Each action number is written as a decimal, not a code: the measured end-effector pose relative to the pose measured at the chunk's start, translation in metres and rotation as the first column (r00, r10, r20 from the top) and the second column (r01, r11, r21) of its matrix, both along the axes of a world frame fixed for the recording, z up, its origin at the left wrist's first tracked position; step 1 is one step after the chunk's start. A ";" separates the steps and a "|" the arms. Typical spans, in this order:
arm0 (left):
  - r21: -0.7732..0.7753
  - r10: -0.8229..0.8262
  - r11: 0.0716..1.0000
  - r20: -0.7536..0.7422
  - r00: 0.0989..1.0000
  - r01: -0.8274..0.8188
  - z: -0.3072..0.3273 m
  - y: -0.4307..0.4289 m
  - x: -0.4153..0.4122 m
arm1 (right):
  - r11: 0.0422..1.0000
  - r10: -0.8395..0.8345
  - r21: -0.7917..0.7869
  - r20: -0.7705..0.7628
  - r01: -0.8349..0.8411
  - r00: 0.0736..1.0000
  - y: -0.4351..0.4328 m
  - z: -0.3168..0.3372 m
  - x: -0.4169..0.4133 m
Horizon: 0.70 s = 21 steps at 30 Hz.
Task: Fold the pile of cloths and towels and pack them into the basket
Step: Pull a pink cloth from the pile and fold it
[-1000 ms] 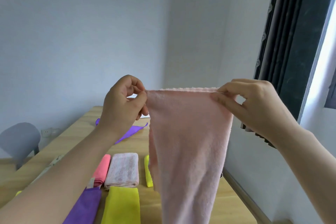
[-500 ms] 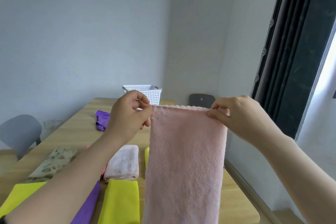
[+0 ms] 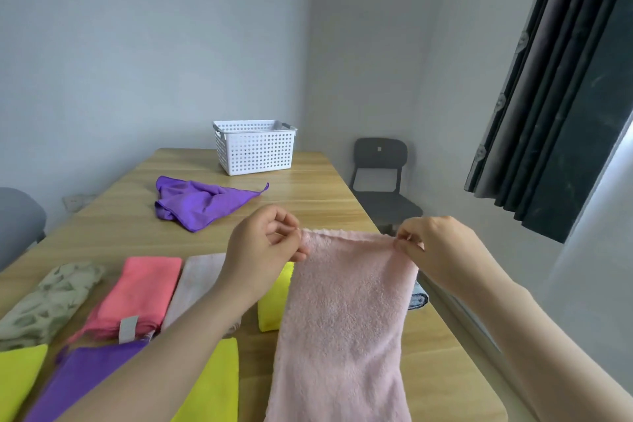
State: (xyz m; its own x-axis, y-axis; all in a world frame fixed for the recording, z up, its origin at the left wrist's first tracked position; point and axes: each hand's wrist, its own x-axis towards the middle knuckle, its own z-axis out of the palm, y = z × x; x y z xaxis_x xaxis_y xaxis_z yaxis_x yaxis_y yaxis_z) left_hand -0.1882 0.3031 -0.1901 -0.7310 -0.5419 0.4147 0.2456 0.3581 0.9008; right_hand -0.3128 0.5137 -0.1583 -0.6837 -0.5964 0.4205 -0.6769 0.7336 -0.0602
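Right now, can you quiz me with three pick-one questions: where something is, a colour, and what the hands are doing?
1. Where is the white basket? A) on the floor B) at the far end of the table C) in a hand
2. What colour is the crumpled cloth nearest it? A) purple B) yellow C) blue
3. How is the pink towel held? A) by one corner B) not held C) pinched at both top corners
Answers: B, it stands on the wood near the wall; A, its folds are purple; C, the left hand and right hand each pinch a corner.
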 end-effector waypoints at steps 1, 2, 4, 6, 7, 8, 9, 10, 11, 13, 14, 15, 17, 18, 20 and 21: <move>-0.001 -0.015 1.000 0.013 1.000 0.015 -0.004 0.003 -0.001 | 1.000 -0.005 0.010 0.026 0.005 1.000 0.001 -0.006 -0.002; 0.000 -0.033 0.999 0.029 0.999 0.033 -0.010 0.006 -0.003 | 1.000 -0.016 0.020 0.054 0.015 0.998 0.002 -0.015 -0.006; -0.003 -0.055 0.998 0.055 0.997 0.055 -0.017 0.013 -0.001 | 0.999 -0.039 0.032 0.100 0.036 0.994 0.006 -0.031 -0.008; -0.026 -0.061 0.998 0.087 0.994 0.064 -0.025 0.019 0.000 | 0.998 -0.058 0.032 0.154 0.053 0.986 0.010 -0.047 -0.010; -0.037 -0.057 0.997 0.103 0.993 0.061 -0.029 0.021 0.002 | 0.998 -0.064 0.029 0.184 0.059 0.981 0.012 -0.053 -0.010; -0.048 -0.046 0.998 0.117 0.992 0.052 -0.033 0.021 0.002 | 0.998 -0.067 0.023 0.216 0.063 0.974 0.015 -0.059 -0.009; -0.056 -0.034 0.998 0.130 0.991 0.042 -0.035 0.020 0.003 | 0.998 -0.063 0.010 0.246 0.063 0.967 0.018 -0.064 -0.008; -0.067 -0.021 0.997 0.141 0.990 0.031 -0.038 0.019 0.004 | 0.998 -0.056 -0.014 0.272 0.062 0.961 0.021 -0.068 -0.007; -0.072 -0.011 0.997 0.149 0.989 0.022 -0.040 0.018 0.004 | 0.998 -0.043 -0.039 0.288 0.057 0.957 0.024 -0.070 -0.006; -0.072 0.010 0.997 0.153 0.988 0.001 -0.043 0.017 0.005 | 0.996 -0.024 -0.074 0.284 0.047 0.959 0.028 -0.072 -0.003; -0.076 0.020 0.997 0.150 0.988 -0.008 -0.044 0.017 0.005 | 0.996 -0.020 -0.078 0.269 0.043 0.963 0.029 -0.072 -0.002; -0.077 0.024 0.997 0.150 0.988 -0.012 -0.044 0.018 0.005 | 0.997 -0.020 -0.073 0.254 0.040 0.967 0.030 -0.073 -0.002; -0.069 0.027 0.997 0.157 0.987 -0.017 -0.045 0.020 0.005 | 0.997 -0.024 -0.064 0.255 0.042 0.967 0.030 -0.075 -0.002; -0.062 0.024 0.998 0.163 0.986 -0.014 -0.045 0.020 0.006 | 0.997 -0.024 -0.069 0.275 0.044 0.961 0.030 -0.075 -0.002; -0.048 0.012 0.999 0.173 0.985 -0.003 -0.046 0.022 0.008 | 0.993 -0.016 -0.107 0.324 0.053 0.946 0.031 -0.077 -0.001; -0.047 0.009 0.999 0.179 0.984 -0.001 -0.045 0.023 0.009 | 0.988 -0.016 -0.136 0.347 0.067 0.938 0.031 -0.078 -0.001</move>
